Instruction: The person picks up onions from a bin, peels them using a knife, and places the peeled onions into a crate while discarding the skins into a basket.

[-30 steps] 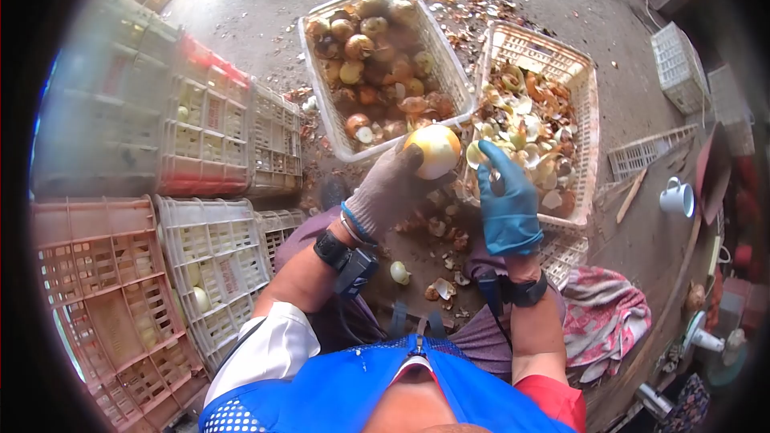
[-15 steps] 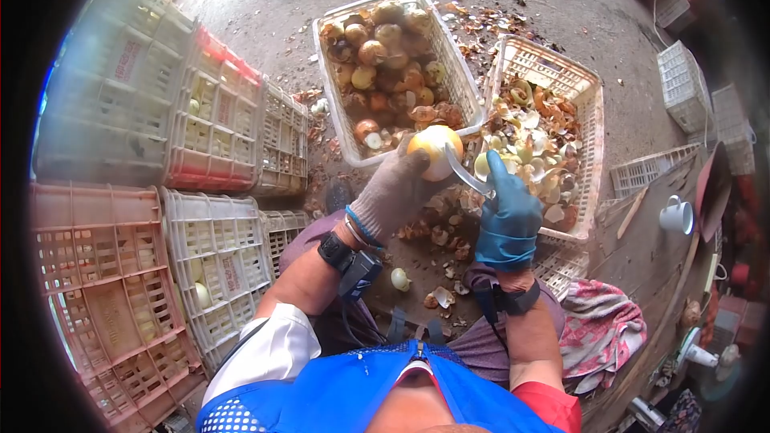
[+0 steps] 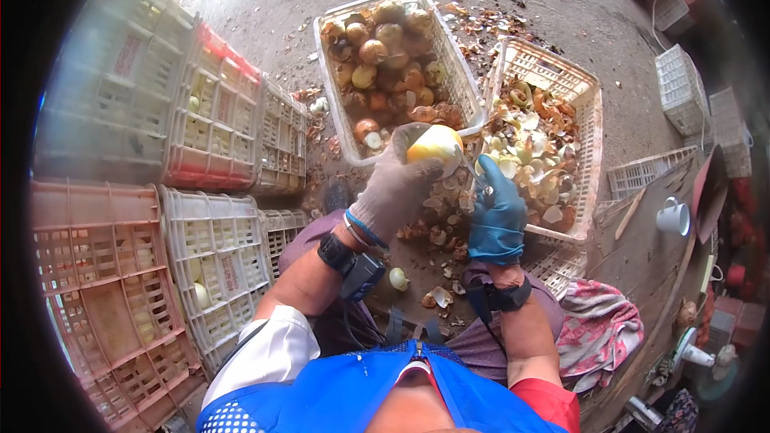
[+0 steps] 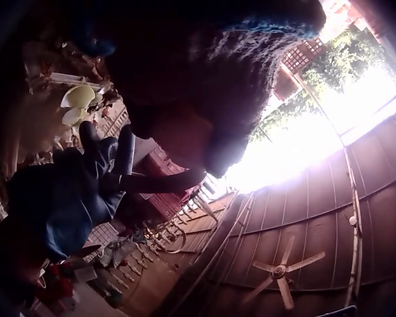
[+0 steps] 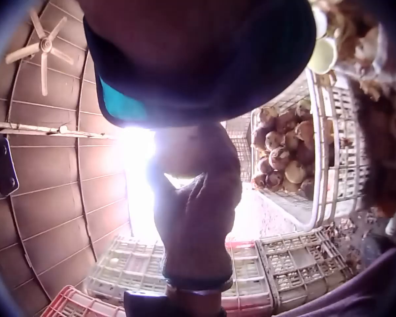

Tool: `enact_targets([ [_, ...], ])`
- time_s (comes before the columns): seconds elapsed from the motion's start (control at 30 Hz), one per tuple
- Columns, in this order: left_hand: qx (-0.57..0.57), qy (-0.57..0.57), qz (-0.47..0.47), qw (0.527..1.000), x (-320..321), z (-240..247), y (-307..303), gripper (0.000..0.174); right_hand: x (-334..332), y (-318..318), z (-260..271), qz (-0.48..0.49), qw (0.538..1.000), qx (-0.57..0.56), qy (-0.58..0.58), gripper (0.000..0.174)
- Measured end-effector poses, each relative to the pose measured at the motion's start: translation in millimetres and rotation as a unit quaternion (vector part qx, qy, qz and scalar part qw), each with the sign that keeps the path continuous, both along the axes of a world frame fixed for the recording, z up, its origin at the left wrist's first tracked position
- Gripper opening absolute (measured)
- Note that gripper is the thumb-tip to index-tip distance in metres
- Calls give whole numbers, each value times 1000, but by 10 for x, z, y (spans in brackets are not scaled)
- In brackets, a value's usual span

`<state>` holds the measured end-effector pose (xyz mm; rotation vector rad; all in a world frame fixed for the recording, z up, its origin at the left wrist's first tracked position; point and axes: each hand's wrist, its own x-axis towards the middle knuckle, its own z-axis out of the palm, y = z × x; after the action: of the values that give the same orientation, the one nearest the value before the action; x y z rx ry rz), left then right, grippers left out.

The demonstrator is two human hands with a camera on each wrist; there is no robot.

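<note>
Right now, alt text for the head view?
A person's gloved left hand grips an onion, while the blue-gloved right hand holds a knife close to it. Beyond are a crate of onions and a crate of peelings; stacked crates stand at left.

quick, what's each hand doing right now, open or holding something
Left hand: closed round an onion.
Right hand: closed on a curved knife.
</note>
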<state>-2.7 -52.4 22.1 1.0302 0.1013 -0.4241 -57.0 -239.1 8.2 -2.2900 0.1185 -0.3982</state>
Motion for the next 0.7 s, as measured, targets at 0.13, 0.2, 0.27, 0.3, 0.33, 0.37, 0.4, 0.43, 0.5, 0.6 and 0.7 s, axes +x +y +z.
enact_targets([
  [0.13, 151, -81, 36, 984, -20, -1, -50, 65, 34, -56, -87, -10, 1000, -27, 3, 46],
  [0.2, 167, -117, 54, 978, -2, -29, -79, 64, 34, -28, -232, -1, 988, 140, 66, 41],
  [0.27, 154, -122, 51, 979, -16, 12, -89, 65, 40, -19, -223, -25, 932, 319, 169, 38],
  [0.3, 166, -115, 42, 978, -39, 45, -76, 66, 47, -19, -204, -42, 883, 408, 227, 37],
  [0.33, 177, -110, 31, 977, -56, 88, -55, 66, 81, -120, -253, -23, 890, 388, 239, 38],
  [0.37, 186, -107, 21, 976, -56, 105, -47, 66, 80, -148, -241, -1, 888, 397, 232, 39],
  [0.4, 171, -96, 16, 980, -37, 81, -45, 66, 82, -150, -157, 22, 885, 406, 226, 41],
  [0.43, 157, -84, 9, 984, -16, 38, -33, 65, 70, -135, -85, 44, 880, 417, 221, 42],
  [0.5, 147, -58, -18, 987, -2, 38, -3, 67, 76, -81, 43, 71, 903, 394, 154, 48],
  [0.6, 130, -62, -64, 988, 1, 70, -28, 72, 88, -150, 91, 89, 943, 311, 84, 55],
  [0.7, 163, -100, -105, 976, 10, 31, -44, 69, 72, -217, 125, 101, 967, 231, 31, 59],
])
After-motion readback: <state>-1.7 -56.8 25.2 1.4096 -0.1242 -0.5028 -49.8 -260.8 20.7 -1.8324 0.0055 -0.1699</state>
